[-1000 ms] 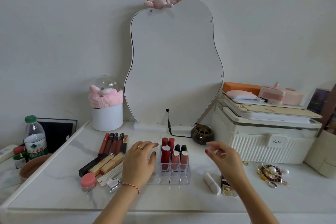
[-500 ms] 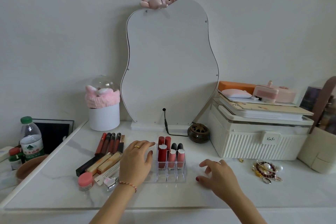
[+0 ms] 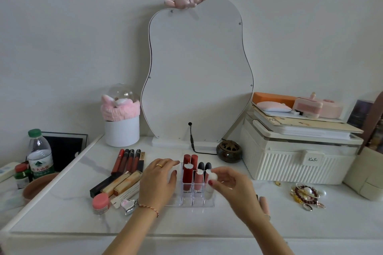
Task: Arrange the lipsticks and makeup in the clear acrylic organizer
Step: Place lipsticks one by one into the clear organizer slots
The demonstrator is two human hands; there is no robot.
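The clear acrylic organizer point(image 3: 198, 204) stands at the middle of the white table, with several red, pink and black lipsticks point(image 3: 187, 174) upright in its slots. My left hand point(image 3: 158, 182) rests flat on the organizer's left part, fingers straight. My right hand point(image 3: 232, 188) pinches a white lipstick tube point(image 3: 210, 187) upright at the organizer's front right slot. Left of the organizer lie several dark lip glosses point(image 3: 127, 160), gold tubes point(image 3: 122, 183), a pink jar point(image 3: 100, 203) and a silver heart case point(image 3: 129, 206). A pink tube point(image 3: 264, 204) lies by my right wrist.
A curvy mirror point(image 3: 196, 72) leans on the wall behind, its cable on the table. A dark round burner point(image 3: 229, 150) and a white ribbed box point(image 3: 298, 163) stand at the right, jewellery point(image 3: 306, 193) in front. A white pot point(image 3: 122, 130) and water bottle point(image 3: 39, 155) stand left.
My right hand went down to the table at the right, picked up the white lipstick tube and carried it left to the organizer's front right slot. My left hand stayed on the organizer.
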